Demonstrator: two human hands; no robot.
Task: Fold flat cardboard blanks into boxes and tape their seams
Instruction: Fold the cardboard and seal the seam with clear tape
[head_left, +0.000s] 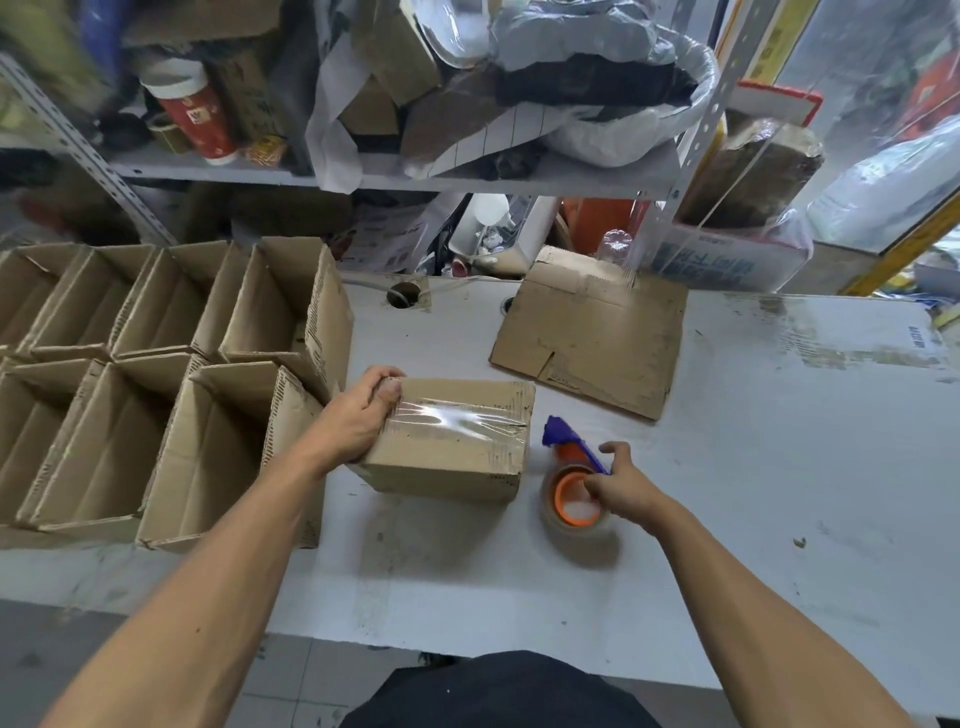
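- Box (452, 441) sits mid-table, closed side up, clear tape (457, 418) run along its top seam, shiny w/ glare.
- L hand (358, 410) grips box's left end: fingers curled over the far top edge, thumb on the tape end.
- R hand (618, 483) on the tape gun (574, 483), just right of box; fingers curled round its purple handle, thumb at the orange core. Roll looks blurred.
- Gun's purple blade end points toward box, not touching it.
- Flat blank (592, 338) lies farther back on table (779, 467), right of center, apart from box.
- Open boxes (156, 374) in two rows fill the table's left side, open tops up; nearest one just beside L wrist.
- Shelf (363, 176) behind table crammed w/ cardboard, plastic bags, a red-and-white canister (195, 111).
- Table's white top scuffed, stained; cable hole (402, 295) near back edge.
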